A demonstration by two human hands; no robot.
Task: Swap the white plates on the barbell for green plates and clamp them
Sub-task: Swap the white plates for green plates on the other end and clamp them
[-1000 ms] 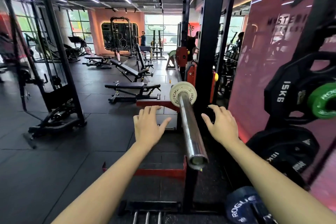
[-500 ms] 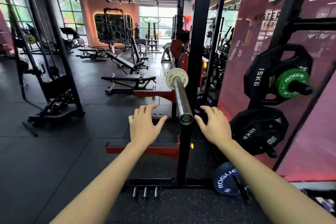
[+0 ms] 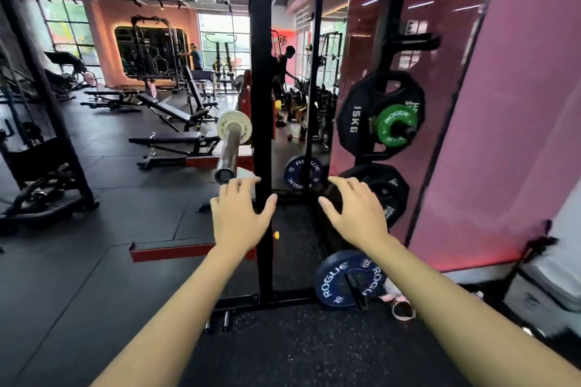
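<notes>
Both hands are hovering open and holding nothing — left grip [image 3: 240, 217] just below the barbell [image 3: 229, 151] end, white plate [image 3: 234, 132] sitting beyond it, green plate [image 3: 396, 125] hanging above the right grip [image 3: 355, 214]. Sliding the white plate straight along the sleeve — square, both hands — is probably the best way.

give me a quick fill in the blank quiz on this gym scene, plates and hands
1. The plate on the barbell sleeve is ____ in colour.
2. The green plate hangs on a peg in front of a black plate marked ____.
3. The left hand and the right hand hold ____.
4. The blue plate near the floor carries the brand word ____.

Missing words: white; 15KG; nothing; ROGUE
</notes>
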